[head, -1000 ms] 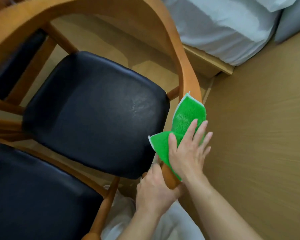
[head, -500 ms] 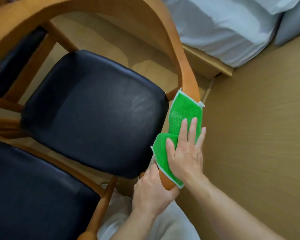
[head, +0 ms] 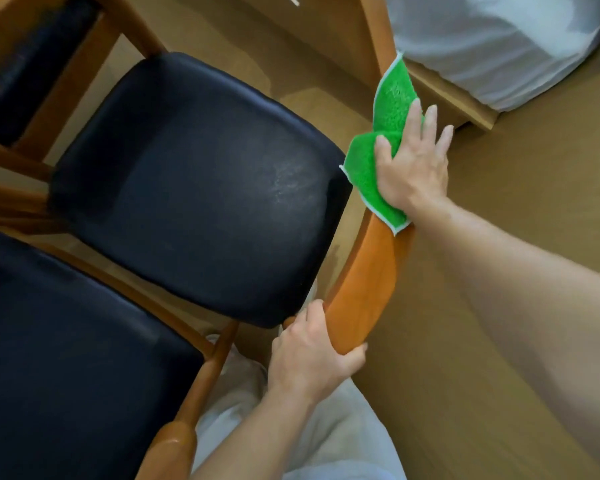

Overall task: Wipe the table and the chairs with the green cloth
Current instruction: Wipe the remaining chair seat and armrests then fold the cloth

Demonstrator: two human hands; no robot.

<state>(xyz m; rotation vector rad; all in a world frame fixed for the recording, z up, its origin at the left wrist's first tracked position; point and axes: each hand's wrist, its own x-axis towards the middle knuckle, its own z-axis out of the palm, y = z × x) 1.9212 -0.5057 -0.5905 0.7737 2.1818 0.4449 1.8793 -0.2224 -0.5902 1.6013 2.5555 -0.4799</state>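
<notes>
The green cloth (head: pixel 381 157) is pressed onto the chair's wooden armrest (head: pixel 364 282) by the right hand (head: pixel 413 161), fingers spread flat for wide contact. The armrest's near end is gripped by the left hand (head: pixel 312 355), apparently to steady the chair.

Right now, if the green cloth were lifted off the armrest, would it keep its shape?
Probably not: the green cloth drapes and folds over the armrest under the right hand, so it looks floppy. Likely light. Its nubby pile should resist sliding.
</notes>
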